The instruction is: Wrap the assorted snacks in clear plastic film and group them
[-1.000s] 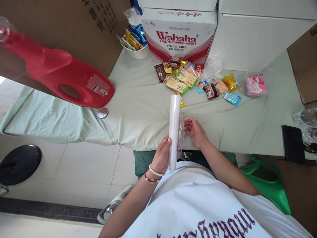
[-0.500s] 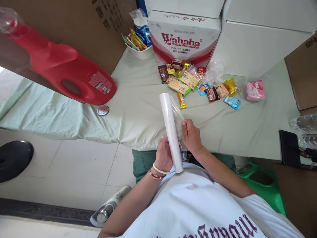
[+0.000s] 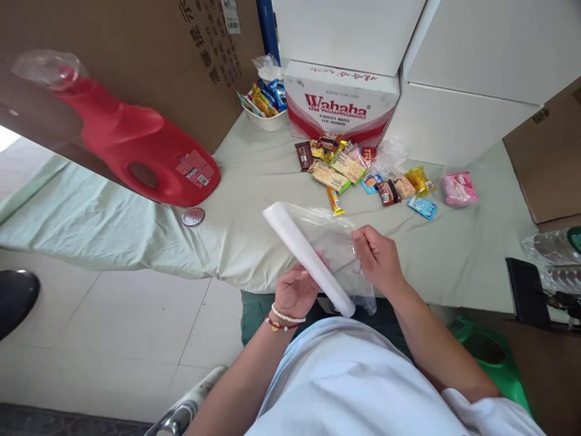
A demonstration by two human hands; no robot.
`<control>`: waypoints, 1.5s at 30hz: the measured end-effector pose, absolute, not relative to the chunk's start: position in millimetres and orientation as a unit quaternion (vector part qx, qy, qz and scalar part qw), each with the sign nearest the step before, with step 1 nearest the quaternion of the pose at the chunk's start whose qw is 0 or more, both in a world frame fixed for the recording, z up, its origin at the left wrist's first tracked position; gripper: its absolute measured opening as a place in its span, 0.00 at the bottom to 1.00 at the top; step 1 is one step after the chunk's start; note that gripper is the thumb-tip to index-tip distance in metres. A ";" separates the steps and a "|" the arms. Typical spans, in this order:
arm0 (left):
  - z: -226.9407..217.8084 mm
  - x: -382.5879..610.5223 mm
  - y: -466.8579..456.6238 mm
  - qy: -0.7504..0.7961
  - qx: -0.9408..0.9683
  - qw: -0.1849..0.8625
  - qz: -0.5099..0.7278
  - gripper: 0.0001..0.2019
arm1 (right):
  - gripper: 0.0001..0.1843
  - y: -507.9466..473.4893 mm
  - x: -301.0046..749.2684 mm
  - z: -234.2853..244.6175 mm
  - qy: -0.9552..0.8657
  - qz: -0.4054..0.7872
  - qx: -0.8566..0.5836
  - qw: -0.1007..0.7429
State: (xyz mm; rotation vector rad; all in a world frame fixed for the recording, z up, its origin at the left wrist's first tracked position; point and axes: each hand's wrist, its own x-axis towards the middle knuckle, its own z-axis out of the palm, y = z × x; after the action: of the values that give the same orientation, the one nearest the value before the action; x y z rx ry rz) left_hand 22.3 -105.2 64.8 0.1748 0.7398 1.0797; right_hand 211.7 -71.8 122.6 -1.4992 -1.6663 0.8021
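Note:
A white roll of thin plastic bags [image 3: 308, 257] lies slanted across my left hand [image 3: 296, 290], whose fingers curl around it from below. Some of those fingers are hidden behind the roll and the film. From the roll a clear sheet of plastic bag [image 3: 342, 248] spreads out to the right. My right hand [image 3: 377, 257] is closed in a pinch on the sheet's right edge. Both hands are over the table's front edge, just above my lap.
Wrapped snacks [image 3: 333, 175] lie in a heap before a Wahaha box [image 3: 342, 100]. Beyond the heap's right side is a pink packet [image 3: 459, 188]. A big red bottle [image 3: 149, 151] and a round lid [image 3: 193, 217] are at left. A snack bowl [image 3: 267, 121] stands behind.
My right hand has moved right, drawing the clear plastic out wider from the roll. The roll has tilted further, its top end swinging left. The camera view has shifted slightly.

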 end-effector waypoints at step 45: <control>74.6 -18.8 -17.2 0.729 0.442 0.455 0.257 0.25 | 0.21 -45.4 319.8 34.6 -0.541 0.246 -0.760 0.264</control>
State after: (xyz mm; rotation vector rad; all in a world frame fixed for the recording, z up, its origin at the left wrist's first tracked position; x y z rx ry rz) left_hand -18.8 -17.2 74.6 1.0906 1.7991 0.6334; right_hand 319.8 -45.4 34.6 -2.0532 -1.4628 0.6651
